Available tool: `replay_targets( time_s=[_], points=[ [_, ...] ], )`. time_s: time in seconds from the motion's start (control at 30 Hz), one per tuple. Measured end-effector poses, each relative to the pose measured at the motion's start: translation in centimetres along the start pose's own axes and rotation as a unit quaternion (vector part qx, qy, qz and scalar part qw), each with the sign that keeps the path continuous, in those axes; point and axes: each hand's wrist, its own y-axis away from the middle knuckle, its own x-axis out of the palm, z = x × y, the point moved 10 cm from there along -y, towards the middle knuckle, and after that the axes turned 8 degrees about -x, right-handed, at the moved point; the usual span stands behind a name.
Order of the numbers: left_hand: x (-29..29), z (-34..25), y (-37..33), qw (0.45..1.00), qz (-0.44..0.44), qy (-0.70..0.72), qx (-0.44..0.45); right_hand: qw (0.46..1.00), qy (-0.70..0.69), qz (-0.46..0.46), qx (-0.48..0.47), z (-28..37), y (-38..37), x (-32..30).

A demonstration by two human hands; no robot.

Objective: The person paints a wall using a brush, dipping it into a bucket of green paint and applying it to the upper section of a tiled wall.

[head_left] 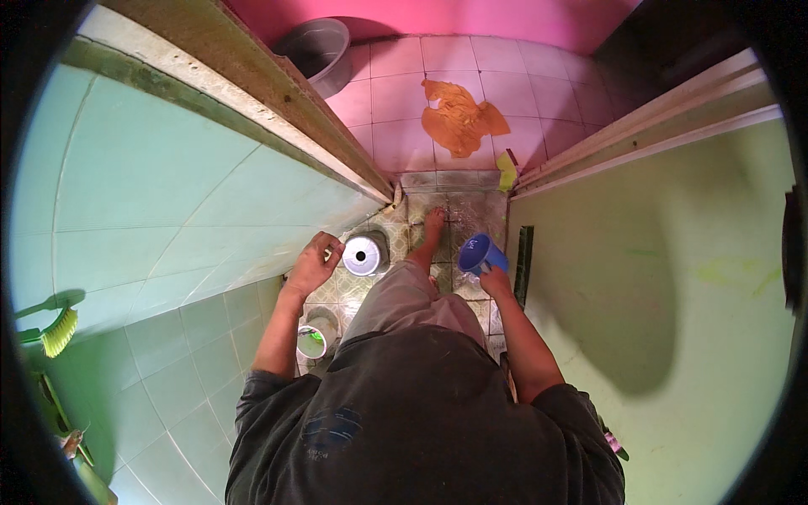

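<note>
While holding the blue dipper [485, 252] with the right hand [495, 282], keep a snug grip on its handle. Find it over the tiled floor [394, 236], to the right of the bare foot [434, 222]. See it tipped, with its wide mouth facing up and a bit to the left. Cannot tell about any water in it.

To do well, turn the wrist slowly and keep the arm low and easy. Tip a little at a time, so as not to splash. Go gently with the feet too, because of the wet-looking shine on the floor. Try not to kick the small white tub [312, 357], close to the left arm.

Find the left hand [314, 263] with bent fingers, just beside the pale round thing with a dark hole [361, 255]. Cannot tell if pinching anything or not. Better to leave it free for balance.

Now look for writing. On the dipper, see small pale marks, too tiny to read. On the dark shirt [421, 404], see a blue patch with faint letters below, not clear enough to read.
</note>
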Motion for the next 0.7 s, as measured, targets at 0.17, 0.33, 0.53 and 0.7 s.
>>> replay_targets(
  time_s=[0.17,0.33,0.53,0.7],
  points=[
    [1.6,-1.8,-1.2,1.0,0.008,0.012,0.02,1.0,-0.023,-0.018,-0.002,-0.8,0.4,-0.6],
    [2.2,-4.9,-2.4,0.998,0.022,-0.012,0.056,0.998,-0.056,0.008,-0.004,-1.6,0.8,-0.8],
    [2.6,-6.7,-3.5,0.995,0.054,-0.058,0.063,0.993,-0.118,-0.009,0.021,-2.5,2.1,-1.3],
    [4.6,-6.3,-3.0,0.992,0.089,-0.05,0.079,0.968,-0.228,-0.012,0.105,-7.2,2.1,1.9]
  ],
)
